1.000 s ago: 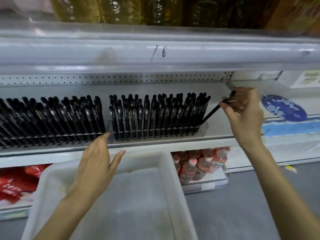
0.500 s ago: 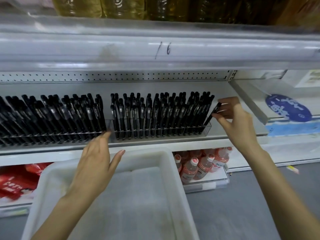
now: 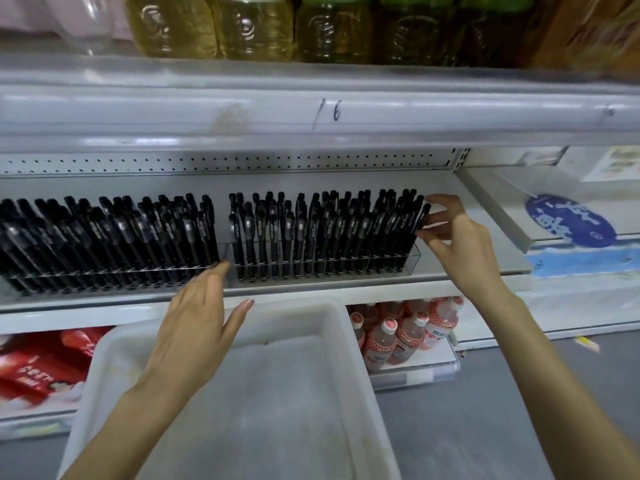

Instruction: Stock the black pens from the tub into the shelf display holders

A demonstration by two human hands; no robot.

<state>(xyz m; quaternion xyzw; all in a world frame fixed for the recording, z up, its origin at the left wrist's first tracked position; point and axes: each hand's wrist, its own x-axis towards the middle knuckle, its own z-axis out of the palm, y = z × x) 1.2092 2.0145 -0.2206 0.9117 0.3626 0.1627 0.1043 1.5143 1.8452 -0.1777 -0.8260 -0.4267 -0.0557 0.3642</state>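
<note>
Pen (image 3: 421, 220) now swung upright into the holder (image 3: 414, 254), leaning one o'clock, pinched at ten o'clock of the right hand (image 3: 460, 244); left hand (image 3: 194, 323) flat.

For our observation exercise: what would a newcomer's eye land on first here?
Rows of black pens crowd the clear holders on the middle shelf, where the right hand pinches the end pen. Below, the white tub shows no pens, the left hand open above it.

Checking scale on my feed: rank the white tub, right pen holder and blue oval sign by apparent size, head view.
Largest: white tub, though nearest the camera.
Next: right pen holder.
Smallest: blue oval sign.
</note>
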